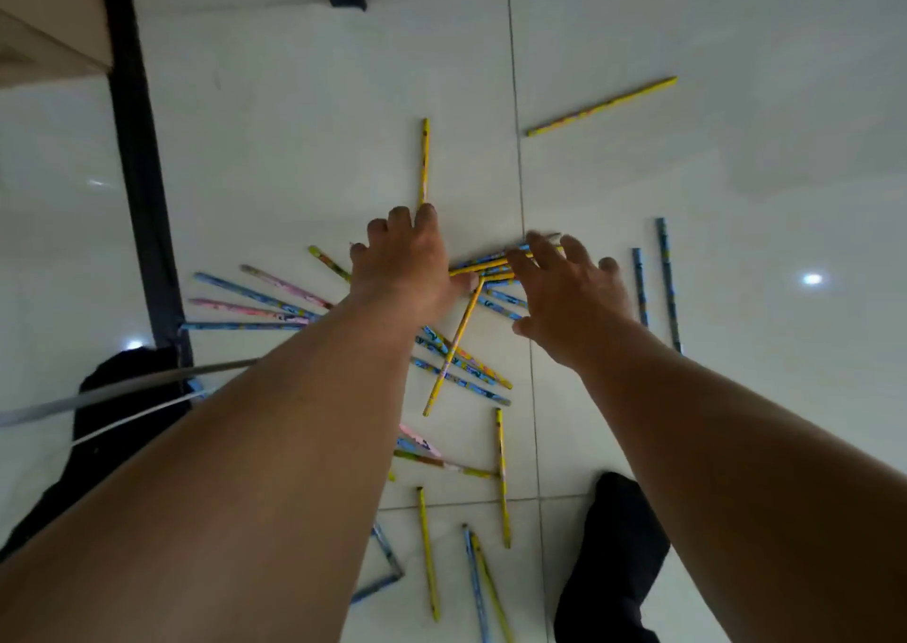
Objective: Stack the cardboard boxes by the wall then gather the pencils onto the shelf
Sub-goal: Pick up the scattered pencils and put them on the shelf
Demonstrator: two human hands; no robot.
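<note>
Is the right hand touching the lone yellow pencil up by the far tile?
Apart. The head view shows bare floor tile between the right hand and that yellow pencil.

Bare forearms, sleeveless hands (407,259) (black trousers (613,559))

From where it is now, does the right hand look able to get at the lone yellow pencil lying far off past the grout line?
Probably yes. The right hand is over the small bundle, and only bare floor tile lies between it and the lone yellow pencil; it would need a further stretch forward.

No text, label or number could be read; the pencils (600,106) bore only blurred coloured patterns.
</note>
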